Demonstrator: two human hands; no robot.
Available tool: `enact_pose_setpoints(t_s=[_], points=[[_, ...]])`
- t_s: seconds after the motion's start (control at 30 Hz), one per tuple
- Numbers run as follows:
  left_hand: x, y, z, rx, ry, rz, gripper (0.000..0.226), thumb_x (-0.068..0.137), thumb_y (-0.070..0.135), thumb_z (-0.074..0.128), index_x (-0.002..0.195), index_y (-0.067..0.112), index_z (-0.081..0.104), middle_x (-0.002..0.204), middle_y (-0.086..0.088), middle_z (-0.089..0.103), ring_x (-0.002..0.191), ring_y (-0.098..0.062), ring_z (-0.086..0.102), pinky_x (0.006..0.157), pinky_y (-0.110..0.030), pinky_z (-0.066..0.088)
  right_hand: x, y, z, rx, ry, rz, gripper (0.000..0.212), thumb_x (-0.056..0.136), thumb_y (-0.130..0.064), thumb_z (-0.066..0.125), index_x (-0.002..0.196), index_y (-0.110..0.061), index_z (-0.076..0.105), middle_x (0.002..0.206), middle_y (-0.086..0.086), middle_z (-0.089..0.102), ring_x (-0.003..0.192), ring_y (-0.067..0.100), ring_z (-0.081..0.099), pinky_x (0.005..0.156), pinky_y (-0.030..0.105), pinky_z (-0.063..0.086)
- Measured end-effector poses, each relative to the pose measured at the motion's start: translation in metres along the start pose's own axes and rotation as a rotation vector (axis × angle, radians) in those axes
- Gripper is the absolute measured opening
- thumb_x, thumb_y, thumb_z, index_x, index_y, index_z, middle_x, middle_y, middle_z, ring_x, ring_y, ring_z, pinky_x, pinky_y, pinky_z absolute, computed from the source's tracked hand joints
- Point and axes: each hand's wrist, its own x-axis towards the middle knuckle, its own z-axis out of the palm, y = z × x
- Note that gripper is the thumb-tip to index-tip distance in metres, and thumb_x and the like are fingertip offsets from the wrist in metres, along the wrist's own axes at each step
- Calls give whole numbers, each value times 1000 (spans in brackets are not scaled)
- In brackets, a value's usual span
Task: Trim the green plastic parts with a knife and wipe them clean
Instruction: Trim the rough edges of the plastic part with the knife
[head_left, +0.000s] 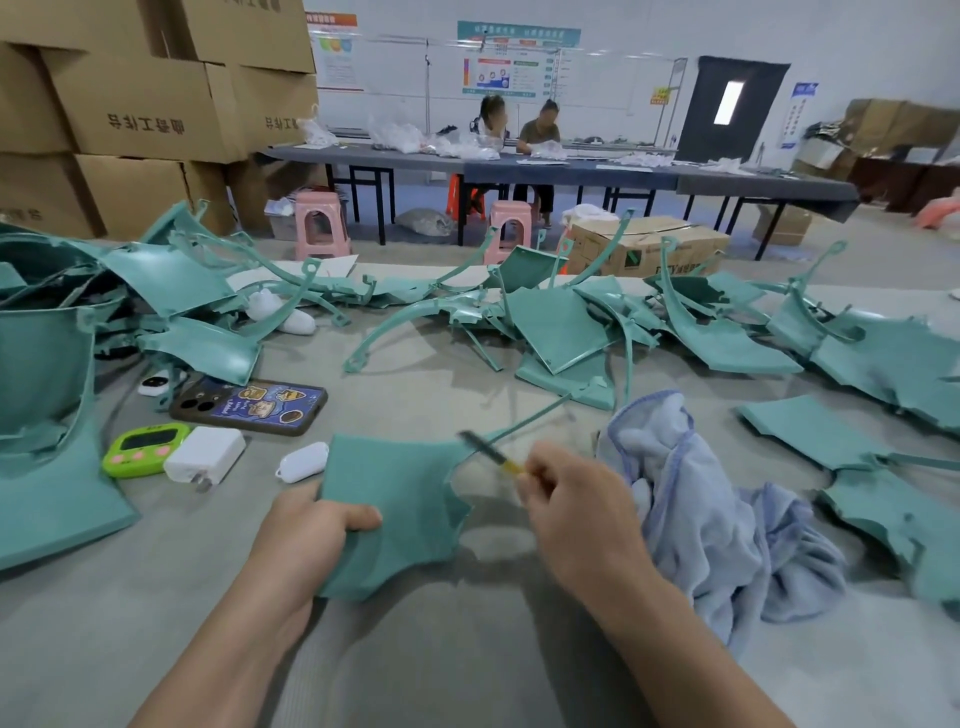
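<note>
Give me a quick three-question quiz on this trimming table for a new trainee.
1. True or false: the left hand holds the slim yellow-handled knife.
2. What lies just right of the right hand? A: black phone. B: crumpled pale-blue terry cloth. C: lime-green timer.
3. Fill in: the flat teal-green plastic part is gripped with the left ____ on top.
Key: 1 false, the right hand holds it. 2 B. 3 thumb.

Matt green plastic part (395, 499), fluffy cloth (717, 519)
</note>
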Motion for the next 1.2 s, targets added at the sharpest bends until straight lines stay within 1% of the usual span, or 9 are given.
enact_pose_setpoints(t_s=[0.1, 0.23, 0.3, 0.47, 0.67, 0.83, 0.97, 1.07, 1.2], points=[[1, 1, 1, 7, -11, 6, 25, 76, -7, 70, 90, 14, 75, 77, -6, 78, 60, -24, 73, 56, -30, 52, 9, 4, 5, -102, -57, 48, 28, 101, -32, 53, 76, -24, 45, 62, -6, 52, 72, 23, 52, 64, 34, 36], [5, 1, 1, 14, -14, 7, 26, 76, -8, 69, 90, 13, 75, 77, -5, 78, 60, -23, 73, 54, -29, 52, 25, 18, -10, -239, 179, 280, 20, 101, -32, 49, 90, -18, 56, 83, 11, 67, 89, 35, 59, 73, 35, 40], [6, 0, 1, 9, -19, 4, 25, 77, -7, 69, 91, 13, 74, 77, -5, 78, 62, -24, 73, 54, -29, 53, 21, 17, -10, -128, 288, 202, 22, 98, -29, 55, 80, -18, 51, 70, 6, 61, 84, 34, 54, 71, 38, 42], [6, -1, 1, 12, -10, 1, 25, 76, -6, 70, 91, 13, 74, 80, -6, 78, 75, -32, 74, 65, -36, 56, 8, -2, 9, -115, -63, -41, 27, 99, -30, 56, 74, -24, 46, 61, -8, 52, 76, 23, 45, 73, 38, 39], [7, -1, 1, 34, -2, 4, 25, 76, -3, 72, 92, 16, 74, 79, -4, 78, 73, -31, 74, 61, -34, 54, 22, 17, -14, -28, 216, 367, 19, 97, -23, 54, 78, -20, 53, 82, 5, 59, 76, 20, 44, 64, 11, 30], [7, -1, 1, 44, -1, 13, 25, 76, -2, 72, 92, 17, 74, 78, -2, 78, 73, -29, 75, 64, -36, 57, -1, -5, 4, -30, 3, -32, 24, 96, -28, 62, 75, -23, 50, 62, -8, 54, 77, 24, 48, 73, 39, 44], [5, -1, 1, 36, -6, 20, 24, 76, -3, 72, 92, 15, 74, 79, -1, 78, 71, -26, 75, 59, -31, 54, 14, 5, 7, -165, 29, 94, 25, 97, -32, 57, 75, -22, 49, 58, -6, 48, 71, 23, 42, 72, 36, 31], [6, -1, 1, 31, -5, 11, 24, 76, -3, 72, 92, 15, 74, 79, -1, 78, 72, -27, 74, 60, -30, 53, 22, 15, -3, -52, 152, 238, 23, 95, -26, 59, 75, -17, 54, 58, -2, 55, 67, 29, 56, 66, 39, 47], [7, 0, 1, 31, -13, 10, 25, 75, -3, 72, 92, 16, 74, 79, -1, 78, 72, -27, 74, 62, -32, 54, 8, 8, 1, 70, 15, 20, 23, 93, -27, 67, 74, -22, 55, 60, -4, 59, 66, 24, 56, 60, 32, 42]])
